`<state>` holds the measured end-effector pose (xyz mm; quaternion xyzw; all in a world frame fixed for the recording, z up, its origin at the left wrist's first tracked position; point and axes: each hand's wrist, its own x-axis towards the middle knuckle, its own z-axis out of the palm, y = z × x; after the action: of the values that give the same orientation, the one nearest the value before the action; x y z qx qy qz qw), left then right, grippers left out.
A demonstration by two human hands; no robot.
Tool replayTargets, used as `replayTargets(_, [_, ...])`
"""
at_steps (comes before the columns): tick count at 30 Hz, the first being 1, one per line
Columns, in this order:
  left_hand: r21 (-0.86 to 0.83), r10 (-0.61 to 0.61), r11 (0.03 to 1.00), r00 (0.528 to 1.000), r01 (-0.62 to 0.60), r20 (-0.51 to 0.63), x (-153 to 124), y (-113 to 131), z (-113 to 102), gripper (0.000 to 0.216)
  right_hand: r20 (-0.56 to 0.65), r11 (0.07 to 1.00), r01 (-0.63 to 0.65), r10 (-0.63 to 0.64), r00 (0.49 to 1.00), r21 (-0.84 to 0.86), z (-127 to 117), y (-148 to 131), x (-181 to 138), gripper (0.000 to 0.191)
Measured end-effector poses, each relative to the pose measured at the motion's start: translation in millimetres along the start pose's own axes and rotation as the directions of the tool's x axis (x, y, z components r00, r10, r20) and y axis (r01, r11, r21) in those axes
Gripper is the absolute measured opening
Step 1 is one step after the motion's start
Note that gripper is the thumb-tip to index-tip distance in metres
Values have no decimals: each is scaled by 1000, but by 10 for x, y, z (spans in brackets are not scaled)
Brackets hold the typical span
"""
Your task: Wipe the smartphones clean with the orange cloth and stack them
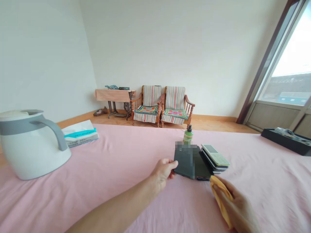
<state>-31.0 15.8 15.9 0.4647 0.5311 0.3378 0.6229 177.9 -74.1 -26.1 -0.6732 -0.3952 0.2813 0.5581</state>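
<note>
My left hand (163, 172) is closed in a pinch on the near left edge of a dark flat device (187, 161), which lies on the pink tablecloth (121, 161). Part of that device is blurred out. Just right of it sits a small stack of phones (215, 158), the top one pale green. My right hand (236, 205) is at the lower right, fingers wrapped round a yellow cloth (220, 191) that touches the near corner of the stack. A small green bottle (188, 135) with a dark cap stands upright behind the devices.
A white electric kettle (29, 142) with a grey handle stands at the left. Behind it lies a white and teal pack (80, 132). A black tray (286, 139) with items sits at the far right edge. Two wooden chairs (161, 105) and a small table stand by the far wall.
</note>
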Motion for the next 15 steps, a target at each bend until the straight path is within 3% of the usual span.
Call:
replayTargets(5, [45,30,999,991,-24,-134,-186,-15,-933,25,4,999,-44,44,999,18,9,-21,1,57])
replayTargets(9, [83,40,996,956,-17,-291,-276,-27,-1586,26,-24,999,-53,52,998,-13,16,-90,-18,53])
replayTargets(15, [113,0,992,913,50,-409,-345,-80,-2161,28,1,993,-113,113,994,-30,-15,-136,-9,50])
